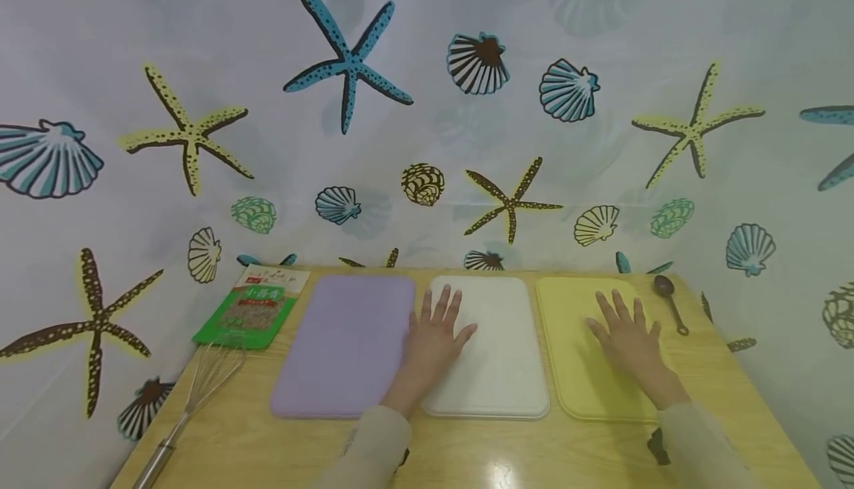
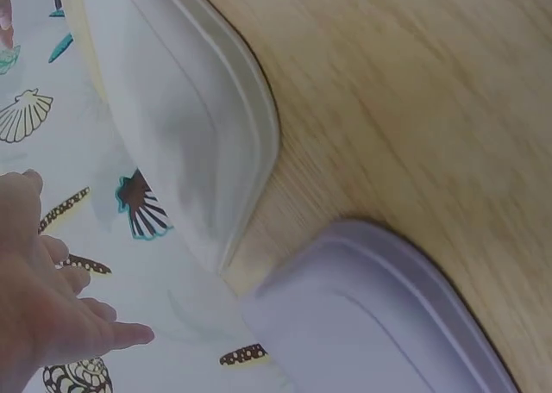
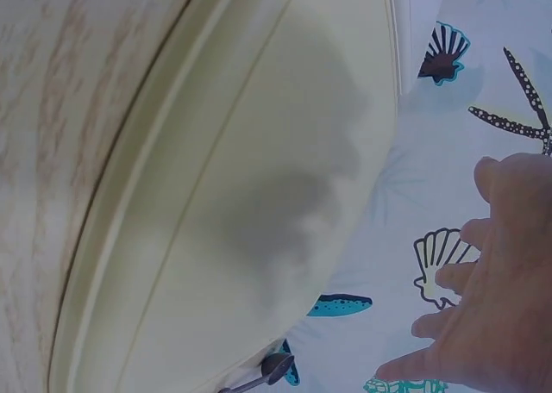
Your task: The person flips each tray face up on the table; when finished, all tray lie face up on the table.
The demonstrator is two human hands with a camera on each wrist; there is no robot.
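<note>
Table (image 1: 467, 444): bore purple board (image 1: 347, 348), white board (image 1: 500, 356), yellow board (image 1: 575, 363) in 1 row.
Left hand (image 1: 432, 339): grip was spread above white board.
Right hand (image 1: 630, 341): grip was spread above yellow board.
Risk: off-centre pressing could have skidded white board into purple board.

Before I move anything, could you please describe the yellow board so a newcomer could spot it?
On the wooden table in the head view, look right. The yellow board lies between the white board and the dark spoon, its colour setting it apart from that white neighbour and the purple board.
</note>
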